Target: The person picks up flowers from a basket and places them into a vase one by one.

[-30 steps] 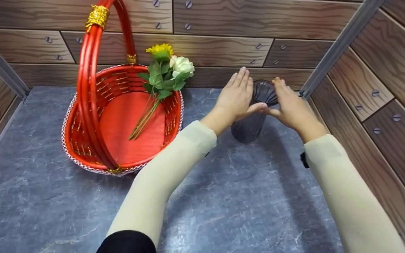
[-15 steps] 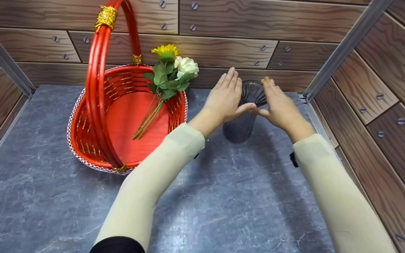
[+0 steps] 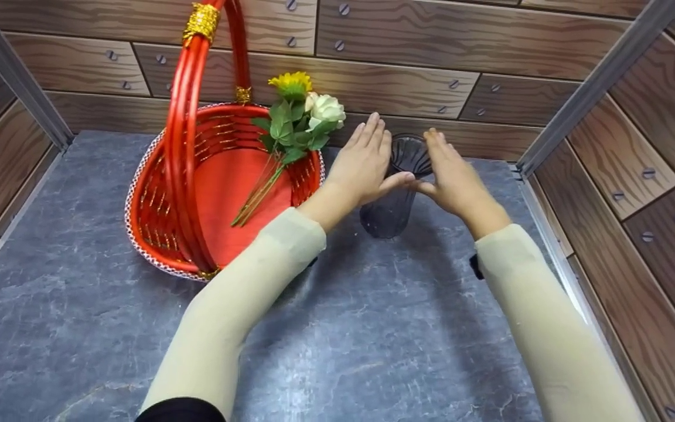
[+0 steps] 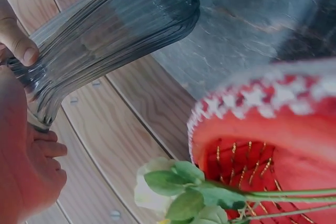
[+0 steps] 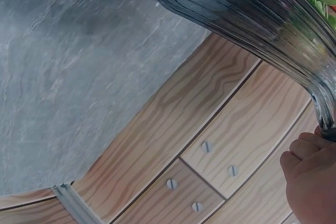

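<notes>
A smoky, see-through vase [image 3: 385, 218] stands on the table [image 3: 372, 346], just beside a glossy red woven basket [image 3: 220, 181]. Its body has long fine ribs and its mouth widens. The left hand [image 3: 360, 167] and the right hand [image 3: 456, 183] frame this mouth, fingers straight, thumbs almost meeting. Flowers [image 3: 302, 129] lean over the basket's rim. The table is grey, veined like marble; wood-patterned walls [image 3: 408, 85] rise around it.
</notes>
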The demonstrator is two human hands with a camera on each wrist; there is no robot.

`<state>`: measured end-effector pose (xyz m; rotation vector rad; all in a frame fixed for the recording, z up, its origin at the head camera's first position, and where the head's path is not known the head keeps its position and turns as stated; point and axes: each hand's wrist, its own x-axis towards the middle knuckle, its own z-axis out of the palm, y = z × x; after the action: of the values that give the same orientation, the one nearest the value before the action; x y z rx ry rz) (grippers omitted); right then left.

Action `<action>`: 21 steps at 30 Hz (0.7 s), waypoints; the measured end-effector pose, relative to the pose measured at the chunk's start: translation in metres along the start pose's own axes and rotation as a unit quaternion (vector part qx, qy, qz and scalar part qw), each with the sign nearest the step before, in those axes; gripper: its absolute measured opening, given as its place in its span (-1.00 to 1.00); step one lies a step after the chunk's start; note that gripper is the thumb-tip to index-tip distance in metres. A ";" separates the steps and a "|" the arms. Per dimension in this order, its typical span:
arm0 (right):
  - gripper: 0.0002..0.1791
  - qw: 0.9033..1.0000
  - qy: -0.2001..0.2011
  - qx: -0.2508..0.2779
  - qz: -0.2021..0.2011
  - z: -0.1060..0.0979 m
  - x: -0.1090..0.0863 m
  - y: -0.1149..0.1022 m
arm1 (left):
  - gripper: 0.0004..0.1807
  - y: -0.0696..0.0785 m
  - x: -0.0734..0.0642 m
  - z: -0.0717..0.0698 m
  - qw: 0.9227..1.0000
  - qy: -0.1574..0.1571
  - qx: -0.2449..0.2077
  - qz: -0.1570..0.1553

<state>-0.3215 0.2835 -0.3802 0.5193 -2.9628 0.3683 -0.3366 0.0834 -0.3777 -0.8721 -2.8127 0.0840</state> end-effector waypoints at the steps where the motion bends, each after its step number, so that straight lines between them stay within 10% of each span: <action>1: 0.13 1.000 0.001 0.002 0.000 0.001 0.001 -0.002 | 0.13 -0.002 -0.001 0.000 1.000 0.002 0.001 -0.001; 13: 0.11 1.000 -0.002 0.011 -0.017 0.008 0.010 -0.019 | 0.13 -0.017 -0.017 -0.003 1.000 -0.003 0.004 -0.018; 21: 0.10 1.000 -0.012 0.013 -0.017 0.010 0.017 -0.029 | 0.11 -0.025 -0.022 -0.021 0.997 -0.064 -0.017 -0.043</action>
<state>-0.3274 0.2489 -0.3806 0.5795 -2.9718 0.3997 -0.3284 0.0505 -0.3581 -0.7776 -2.9741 0.0836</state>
